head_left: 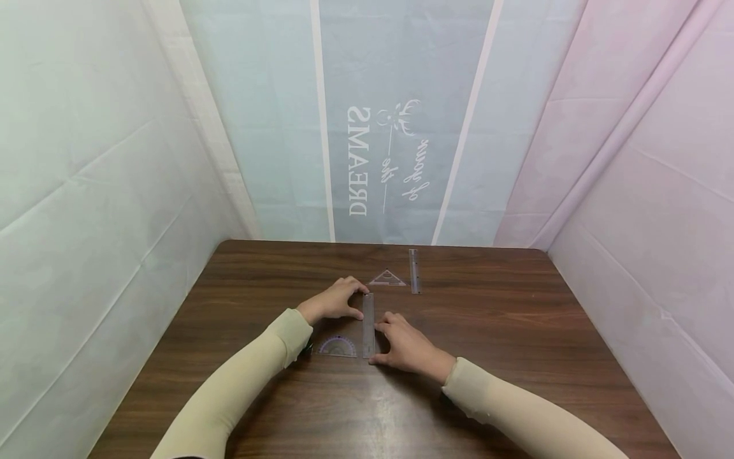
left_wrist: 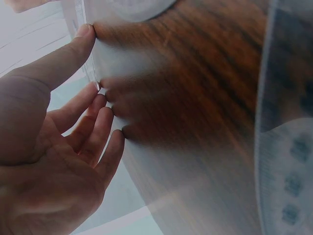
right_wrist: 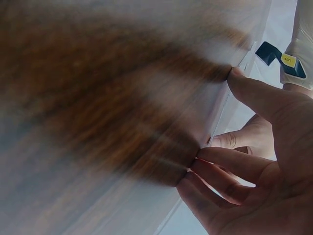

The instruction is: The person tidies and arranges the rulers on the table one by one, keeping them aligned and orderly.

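A clear ruler (head_left: 368,326) lies lengthwise on the brown wooden table, between both hands. My left hand (head_left: 335,301) touches its far end with the fingertips, the thumb at its left edge. In the left wrist view the left fingers (left_wrist: 102,115) are spread, tips down on the tabletop beside the ruler's thin edge. My right hand (head_left: 406,344) is on the other side, fingertips along the right edge and thumb by the near end. Its fingers (right_wrist: 230,169) reach down to the table in the right wrist view. A clear protractor (head_left: 338,346) lies left of the ruler.
Past the ruler's far end lie a clear set square (head_left: 387,278) and a second ruler (head_left: 415,271), near the table's back edge. Pale curtains (head_left: 401,64) hang behind and on both sides. A dark strap (right_wrist: 281,58) with a yellow label sits on the left wrist.
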A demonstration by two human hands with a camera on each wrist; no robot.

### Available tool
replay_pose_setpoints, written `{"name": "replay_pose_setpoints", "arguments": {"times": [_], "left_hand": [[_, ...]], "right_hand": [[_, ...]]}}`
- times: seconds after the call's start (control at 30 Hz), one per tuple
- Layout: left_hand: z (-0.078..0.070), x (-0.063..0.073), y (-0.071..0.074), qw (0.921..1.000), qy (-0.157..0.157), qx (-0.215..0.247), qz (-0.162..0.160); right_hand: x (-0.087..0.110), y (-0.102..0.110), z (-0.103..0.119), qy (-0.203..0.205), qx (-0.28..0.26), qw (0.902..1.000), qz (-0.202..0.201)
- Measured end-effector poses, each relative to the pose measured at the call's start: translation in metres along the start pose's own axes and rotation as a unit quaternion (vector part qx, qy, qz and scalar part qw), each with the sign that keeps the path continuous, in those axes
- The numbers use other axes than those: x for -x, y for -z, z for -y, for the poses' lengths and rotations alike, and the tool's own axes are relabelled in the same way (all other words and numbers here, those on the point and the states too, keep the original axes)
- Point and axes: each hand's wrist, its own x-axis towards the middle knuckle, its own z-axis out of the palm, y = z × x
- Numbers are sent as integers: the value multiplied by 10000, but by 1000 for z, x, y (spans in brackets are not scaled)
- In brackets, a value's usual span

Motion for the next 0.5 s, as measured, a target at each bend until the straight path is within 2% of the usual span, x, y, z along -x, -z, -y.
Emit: {"name": "replay_pose_setpoints", "arguments": {"times": [0.5], "left_hand": [[-3,3,2,9999,33,83,-53]], "right_hand": [[0,-1,0,-51,-12,10000,-28]]}}
